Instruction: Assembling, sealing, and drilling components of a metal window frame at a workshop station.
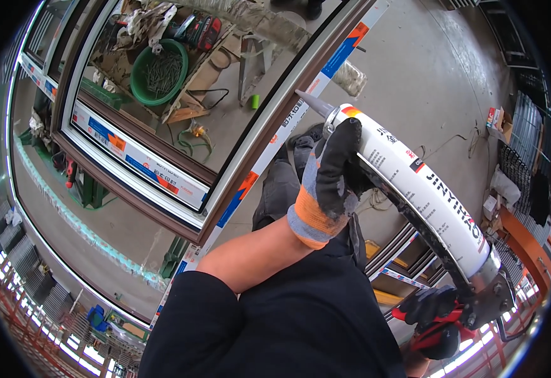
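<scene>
A caulking gun loaded with a white sealant tube [423, 183] slants across the right side. My left hand [332, 173], in a black glove with a grey and orange cuff, is closed around its front end, just behind the nozzle. My right hand [436, 321], in a dark glove, grips the red handle at the gun's rear; its fingers are partly hidden. The grey cone nozzle [316, 104] points up and left, its tip at the taped outer edge of a brown and silver window frame [196, 236]. Whether the tip touches cannot be made out.
Through the frame show a green basin [138, 72] of screws, a red and black power tool [207, 33] and a wooden board. A larger frame with pale edges curves around at left. Stacked profiles [526, 126], a cardboard box and an orange beam [527, 242] stand at right.
</scene>
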### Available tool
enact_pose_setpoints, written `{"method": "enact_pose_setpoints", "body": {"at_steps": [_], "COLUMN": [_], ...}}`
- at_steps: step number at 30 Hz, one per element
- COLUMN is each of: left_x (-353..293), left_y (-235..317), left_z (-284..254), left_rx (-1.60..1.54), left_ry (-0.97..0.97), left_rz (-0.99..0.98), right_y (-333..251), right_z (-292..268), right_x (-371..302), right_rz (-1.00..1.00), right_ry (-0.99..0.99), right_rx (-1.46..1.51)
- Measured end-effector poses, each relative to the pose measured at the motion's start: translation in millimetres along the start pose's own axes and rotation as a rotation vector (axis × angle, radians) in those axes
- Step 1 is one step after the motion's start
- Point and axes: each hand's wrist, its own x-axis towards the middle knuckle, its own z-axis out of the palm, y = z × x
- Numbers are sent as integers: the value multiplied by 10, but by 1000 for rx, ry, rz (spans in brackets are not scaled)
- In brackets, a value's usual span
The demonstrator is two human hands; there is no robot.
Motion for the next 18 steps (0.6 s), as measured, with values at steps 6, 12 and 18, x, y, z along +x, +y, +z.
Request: {"method": "enact_pose_setpoints", "body": {"at_steps": [6, 12, 18], "left_x": [-167, -238, -274], "left_y": [94, 164, 204], "left_z": [-102, -151, -212], "left_rx": [-107, -158, -194], "left_ry": [74, 74, 72], "left_rz": [-173, -249, -263], "right_y": [-58, -132, -82], "right_z": [405, 914, 845], "right_x": [-177, -205, -268], "right_rz": [-24, 120, 124], "right_ry": [121, 585, 552], "right_rx": [-170, -133, -105]}}
